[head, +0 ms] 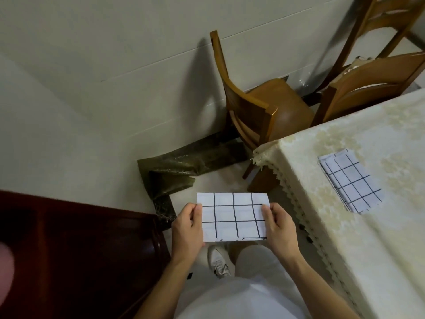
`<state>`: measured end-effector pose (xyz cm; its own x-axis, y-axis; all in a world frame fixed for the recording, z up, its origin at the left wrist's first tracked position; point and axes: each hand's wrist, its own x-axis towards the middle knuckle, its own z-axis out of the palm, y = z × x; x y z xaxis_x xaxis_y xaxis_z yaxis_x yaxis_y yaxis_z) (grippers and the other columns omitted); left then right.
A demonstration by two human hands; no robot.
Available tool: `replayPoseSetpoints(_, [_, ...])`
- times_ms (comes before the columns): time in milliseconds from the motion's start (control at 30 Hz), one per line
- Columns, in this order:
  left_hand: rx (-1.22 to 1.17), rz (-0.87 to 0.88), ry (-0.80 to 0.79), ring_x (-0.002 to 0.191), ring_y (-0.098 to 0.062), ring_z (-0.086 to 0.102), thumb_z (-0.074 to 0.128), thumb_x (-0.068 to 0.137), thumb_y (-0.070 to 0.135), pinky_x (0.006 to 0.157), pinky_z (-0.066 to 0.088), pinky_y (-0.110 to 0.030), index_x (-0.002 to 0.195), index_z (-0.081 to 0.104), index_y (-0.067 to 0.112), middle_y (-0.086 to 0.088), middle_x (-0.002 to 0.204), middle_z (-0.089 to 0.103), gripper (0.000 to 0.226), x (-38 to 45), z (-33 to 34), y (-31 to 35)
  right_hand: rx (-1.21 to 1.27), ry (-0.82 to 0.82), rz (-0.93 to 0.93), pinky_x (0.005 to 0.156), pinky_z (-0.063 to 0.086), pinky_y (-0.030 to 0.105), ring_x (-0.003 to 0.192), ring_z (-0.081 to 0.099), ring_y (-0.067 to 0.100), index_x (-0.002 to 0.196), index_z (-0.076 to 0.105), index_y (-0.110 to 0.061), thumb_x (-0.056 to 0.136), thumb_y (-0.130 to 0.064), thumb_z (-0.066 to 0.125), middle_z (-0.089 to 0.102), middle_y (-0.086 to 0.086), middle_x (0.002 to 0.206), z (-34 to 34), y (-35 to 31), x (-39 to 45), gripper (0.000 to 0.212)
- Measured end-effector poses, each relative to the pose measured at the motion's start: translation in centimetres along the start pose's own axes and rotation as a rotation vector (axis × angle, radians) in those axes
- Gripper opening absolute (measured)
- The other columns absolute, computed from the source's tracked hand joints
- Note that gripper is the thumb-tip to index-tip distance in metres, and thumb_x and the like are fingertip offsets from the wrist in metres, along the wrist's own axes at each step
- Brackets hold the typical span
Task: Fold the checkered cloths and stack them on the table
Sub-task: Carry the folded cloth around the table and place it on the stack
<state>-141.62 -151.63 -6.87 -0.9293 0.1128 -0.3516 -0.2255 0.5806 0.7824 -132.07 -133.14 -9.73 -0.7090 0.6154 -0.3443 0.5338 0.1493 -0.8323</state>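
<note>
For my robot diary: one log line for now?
both hands hold folded cloth | left hand | right hand | stack on table

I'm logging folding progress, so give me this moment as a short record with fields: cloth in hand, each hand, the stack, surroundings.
cloth in hand: folded checkered cloth, held flat in the air, off the table
left hand: left hand grips the cloth's left edge
right hand: right hand grips its right edge
stack: folded checkered cloths lying on the table
surroundings: wooden chair, olive sack on the floor
</note>
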Motion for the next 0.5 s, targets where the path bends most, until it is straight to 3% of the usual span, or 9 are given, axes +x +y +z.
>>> replayPoseSetpoints(100, [0.046,0.053,-0.037,0.072,0.001,0.065,0.046,0.103,0.031,0.047,0.055,-0.024,0.090,0.057,0.020,0.009,0.084,0.064,0.020,4.3,0.4,1.6,0.035,0.009,0.002,0.062,0.046,0.037,0.072,0.059,0.015,0.089,0.061,-0.016,0.104,-0.032,0.048,0.064,0.001,0.080,0.5,-1.8,3.2,0.025])
replayPoseSetpoints(233, [0.086,0.167,-0.067,0.079,-0.006,0.068,0.046,0.101,0.038,0.049,0.055,-0.024,0.090,0.058,0.023,0.006,0.089,0.068,0.022,10.8,2.1,5.5,0.137,0.070,0.003,0.062,0.045,0.022,0.075,0.057,0.005,0.092,0.060,-0.015,0.104,-0.032,0.045,0.063,0.000,0.084,-0.1,-4.3,8.0,0.026])
replayPoseSetpoints(400, [0.162,0.262,-0.190,0.078,-0.002,0.067,0.044,0.097,0.046,0.050,0.053,-0.022,0.089,0.057,0.024,0.009,0.089,0.067,0.026,16.6,5.4,12.5,0.217,0.236,0.035,0.062,0.043,0.014,0.075,0.056,0.001,0.092,0.061,-0.015,0.105,-0.031,0.045,0.062,0.000,0.082,-3.0,-6.5,13.2,0.026])
replayPoseSetpoints(500, [0.169,0.321,-0.281,0.076,0.005,0.066,0.048,0.100,0.038,0.050,0.050,-0.018,0.086,0.056,0.028,0.010,0.086,0.067,0.019,19.1,8.2,16.3,0.255,0.324,0.092,0.059,0.040,0.015,0.069,0.053,0.000,0.091,0.060,-0.012,0.105,-0.032,0.045,0.061,0.002,0.078,-5.2,-6.9,15.6,0.028])
